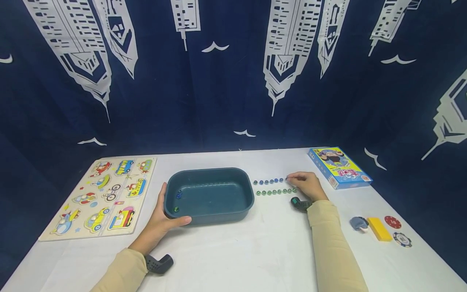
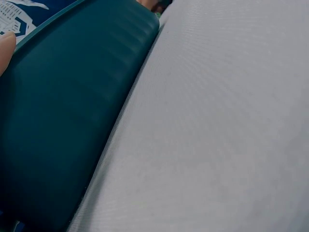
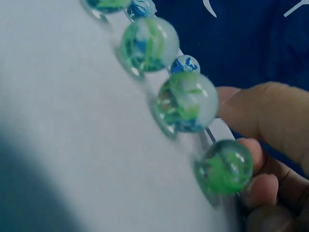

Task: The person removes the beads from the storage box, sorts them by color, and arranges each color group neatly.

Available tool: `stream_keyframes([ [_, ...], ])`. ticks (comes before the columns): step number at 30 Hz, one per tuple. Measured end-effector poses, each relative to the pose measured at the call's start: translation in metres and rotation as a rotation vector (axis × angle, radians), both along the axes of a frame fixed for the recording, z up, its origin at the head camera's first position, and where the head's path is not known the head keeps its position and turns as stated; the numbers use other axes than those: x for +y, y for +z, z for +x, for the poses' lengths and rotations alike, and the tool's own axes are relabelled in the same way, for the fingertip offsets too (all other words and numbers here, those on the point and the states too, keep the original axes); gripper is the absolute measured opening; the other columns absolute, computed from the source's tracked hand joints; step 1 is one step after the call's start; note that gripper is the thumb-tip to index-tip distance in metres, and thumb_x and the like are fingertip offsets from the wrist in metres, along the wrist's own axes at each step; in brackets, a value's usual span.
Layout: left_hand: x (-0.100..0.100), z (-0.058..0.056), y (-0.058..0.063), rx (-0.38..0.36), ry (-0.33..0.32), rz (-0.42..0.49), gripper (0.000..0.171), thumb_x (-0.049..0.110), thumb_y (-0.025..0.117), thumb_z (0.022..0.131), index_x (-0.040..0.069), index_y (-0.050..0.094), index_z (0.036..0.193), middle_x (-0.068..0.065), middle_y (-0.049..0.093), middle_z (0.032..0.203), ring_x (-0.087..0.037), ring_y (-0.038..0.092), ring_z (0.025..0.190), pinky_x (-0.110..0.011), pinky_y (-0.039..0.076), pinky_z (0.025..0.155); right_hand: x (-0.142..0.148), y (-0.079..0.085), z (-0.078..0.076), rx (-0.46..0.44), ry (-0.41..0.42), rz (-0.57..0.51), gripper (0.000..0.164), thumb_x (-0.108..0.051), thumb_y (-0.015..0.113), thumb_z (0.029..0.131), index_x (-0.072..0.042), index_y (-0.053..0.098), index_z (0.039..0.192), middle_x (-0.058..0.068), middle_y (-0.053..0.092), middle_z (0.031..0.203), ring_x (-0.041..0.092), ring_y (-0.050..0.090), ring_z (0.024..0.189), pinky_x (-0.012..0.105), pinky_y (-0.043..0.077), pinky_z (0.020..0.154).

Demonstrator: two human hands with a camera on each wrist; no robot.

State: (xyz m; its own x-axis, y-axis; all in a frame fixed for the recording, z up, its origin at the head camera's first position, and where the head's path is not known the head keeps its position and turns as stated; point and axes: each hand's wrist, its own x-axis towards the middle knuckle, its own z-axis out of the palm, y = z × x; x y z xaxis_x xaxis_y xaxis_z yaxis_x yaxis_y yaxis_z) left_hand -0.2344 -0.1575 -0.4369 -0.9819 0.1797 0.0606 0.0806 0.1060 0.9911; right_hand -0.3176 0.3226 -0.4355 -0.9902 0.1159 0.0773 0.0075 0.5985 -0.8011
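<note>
A dark teal plastic basin (image 1: 215,215) stands on the white table. My left hand (image 1: 160,221) grips its left end, thumb along the near rim and fingers at the side wall. Inside the basin lie a green marble (image 1: 176,209) and blue marbles (image 1: 178,195). To its right run two lines of glass marbles, a blue row (image 1: 271,181) behind a green row (image 1: 275,192). My right hand (image 1: 307,184) pinches a marble at the right end of the blue row; its fingertips mostly hide it. In the right wrist view, green marbles (image 3: 188,102) stand close in front of the fingers.
A wooden picture puzzle board (image 1: 122,194) lies left of the basin. At the back right is a blue and yellow box (image 1: 340,167). Near the right edge are a small grey-blue object (image 1: 359,224), a yellow block (image 1: 379,229), a red chip (image 1: 393,222) and a white-and-black chip (image 1: 402,239).
</note>
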Motion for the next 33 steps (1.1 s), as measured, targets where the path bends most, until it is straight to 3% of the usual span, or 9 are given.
stream_keyframes([
  [6,0.0,-0.001,-0.001,0.005,0.002,0.005,0.133,0.013,0.088,0.071,0.025,-0.011,0.16,-0.004,-0.008,0.168,-0.031,-0.011,0.152,-0.065,-0.006,0.118,-0.002,0.002,-0.001,-0.01,-0.006,0.019,0.032,-0.023,0.072,0.091,-0.002,0.073,0.115,0.019,0.068,0.118,0.033,0.057,0.113,0.045,0.044,0.098],
  [10,-0.001,-0.001,-0.001,-0.006,0.01,-0.014,0.133,0.015,0.088,0.071,0.025,-0.01,0.16,-0.003,-0.007,0.168,-0.03,-0.011,0.153,-0.064,-0.006,0.118,-0.001,0.003,-0.002,-0.009,-0.004,0.013,0.034,-0.024,0.071,0.092,-0.003,0.071,0.119,0.02,0.065,0.124,0.033,0.055,0.118,0.047,0.042,0.102],
  [15,-0.001,-0.001,-0.002,-0.023,0.016,-0.032,0.133,0.017,0.089,0.071,0.026,-0.01,0.16,-0.002,-0.006,0.168,-0.028,-0.01,0.153,-0.062,-0.005,0.119,0.0,0.008,-0.003,0.04,-0.019,-0.012,0.038,-0.026,0.067,0.095,-0.003,0.067,0.126,0.02,0.061,0.121,0.027,0.056,0.098,0.034,0.05,0.08],
  [17,-0.002,-0.001,-0.002,-0.025,0.015,-0.033,0.134,0.017,0.089,0.071,0.028,-0.01,0.16,-0.001,-0.006,0.168,-0.027,-0.01,0.153,-0.062,-0.005,0.119,-0.001,0.015,-0.002,0.055,-0.022,-0.037,0.04,-0.028,0.066,0.096,-0.003,0.066,0.127,0.016,0.06,0.117,0.023,0.054,0.089,0.026,0.049,0.069],
  [20,-0.002,-0.002,-0.002,-0.029,0.012,-0.036,0.133,0.018,0.089,0.071,0.03,-0.01,0.16,-0.001,-0.007,0.168,-0.027,-0.011,0.153,-0.062,-0.006,0.119,-0.007,0.031,0.001,0.062,0.002,-0.084,0.041,-0.029,0.066,0.096,-0.004,0.065,0.128,0.012,0.058,0.113,0.024,0.053,0.085,0.023,0.048,0.064],
  [26,-0.002,-0.002,-0.002,-0.017,0.003,-0.027,0.134,0.018,0.089,0.071,0.03,-0.011,0.159,-0.002,-0.007,0.168,-0.029,-0.011,0.153,-0.063,-0.006,0.118,-0.034,0.069,0.011,0.079,0.172,-0.136,0.037,-0.024,0.067,0.096,-0.003,0.065,0.126,0.009,0.062,0.106,0.023,0.055,0.086,0.025,0.049,0.065],
  [33,-0.001,-0.001,-0.001,0.009,-0.008,0.005,0.134,0.013,0.088,0.071,0.025,-0.012,0.159,-0.004,-0.009,0.167,-0.031,-0.011,0.152,-0.064,-0.006,0.118,-0.076,0.089,0.013,0.018,0.457,-0.107,0.032,-0.019,0.067,0.095,-0.003,0.067,0.123,0.016,0.066,0.109,0.033,0.06,0.086,0.037,0.054,0.065],
])
